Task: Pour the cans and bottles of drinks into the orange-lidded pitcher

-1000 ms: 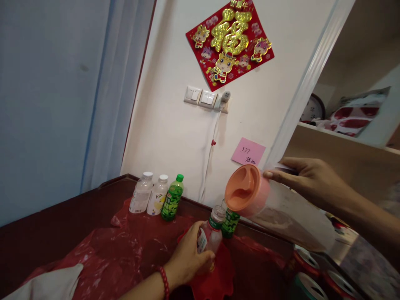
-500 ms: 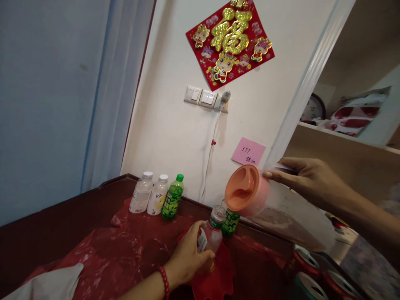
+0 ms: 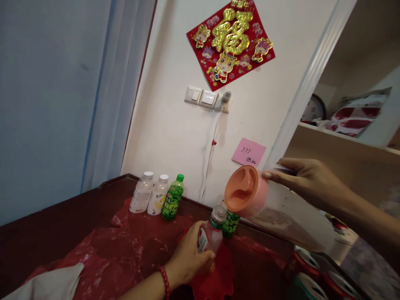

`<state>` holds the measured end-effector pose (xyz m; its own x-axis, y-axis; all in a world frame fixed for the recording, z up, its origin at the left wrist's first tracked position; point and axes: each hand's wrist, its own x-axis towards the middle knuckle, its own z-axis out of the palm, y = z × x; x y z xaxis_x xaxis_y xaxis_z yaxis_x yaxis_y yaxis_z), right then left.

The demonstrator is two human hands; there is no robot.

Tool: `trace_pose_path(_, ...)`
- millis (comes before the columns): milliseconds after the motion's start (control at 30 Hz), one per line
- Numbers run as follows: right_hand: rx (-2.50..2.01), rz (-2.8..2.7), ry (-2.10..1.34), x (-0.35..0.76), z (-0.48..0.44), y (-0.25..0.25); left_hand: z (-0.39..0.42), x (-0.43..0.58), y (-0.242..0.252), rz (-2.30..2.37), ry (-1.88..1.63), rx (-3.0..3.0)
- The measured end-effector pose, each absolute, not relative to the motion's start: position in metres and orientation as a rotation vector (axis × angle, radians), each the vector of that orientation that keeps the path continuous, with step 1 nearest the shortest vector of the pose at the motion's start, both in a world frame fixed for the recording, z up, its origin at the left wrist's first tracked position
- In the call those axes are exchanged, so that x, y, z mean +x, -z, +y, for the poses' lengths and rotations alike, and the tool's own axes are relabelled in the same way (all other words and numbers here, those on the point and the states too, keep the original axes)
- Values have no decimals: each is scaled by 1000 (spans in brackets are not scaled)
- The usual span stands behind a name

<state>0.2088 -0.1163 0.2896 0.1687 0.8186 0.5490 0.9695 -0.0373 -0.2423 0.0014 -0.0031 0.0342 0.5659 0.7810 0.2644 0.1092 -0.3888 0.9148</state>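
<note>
My left hand (image 3: 187, 256) is wrapped round a small clear plastic bottle (image 3: 210, 234) with an open mouth, standing on a red cloth (image 3: 215, 277). My right hand (image 3: 308, 179) grips a clear pitcher (image 3: 281, 212) with a pink lid (image 3: 245, 191), tilted so its spout hangs just above the bottle's mouth. A thin stream runs from the spout to the bottle. Pinkish liquid lies in the pitcher's lower side. A green-labelled bottle (image 3: 230, 223) stands right behind the held one.
Two clear bottles (image 3: 141, 193) (image 3: 158, 195) and a green bottle (image 3: 172, 198) stand in a row by the wall on the dark wooden table (image 3: 56, 225). A red plastic sheet (image 3: 125, 250) covers the table. Round tins (image 3: 315, 283) lie at the lower right. A shelf (image 3: 343, 141) is on the right.
Almost nothing has moved. Both hands hold their places, and the pitcher stays tilted over the bottle.
</note>
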Motion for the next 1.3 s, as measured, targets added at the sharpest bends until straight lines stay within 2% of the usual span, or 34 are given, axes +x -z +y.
trace_pose_path(1300,-1838,-1704,296,211,-113,-277,-1,2,-30,720,-898,1867)
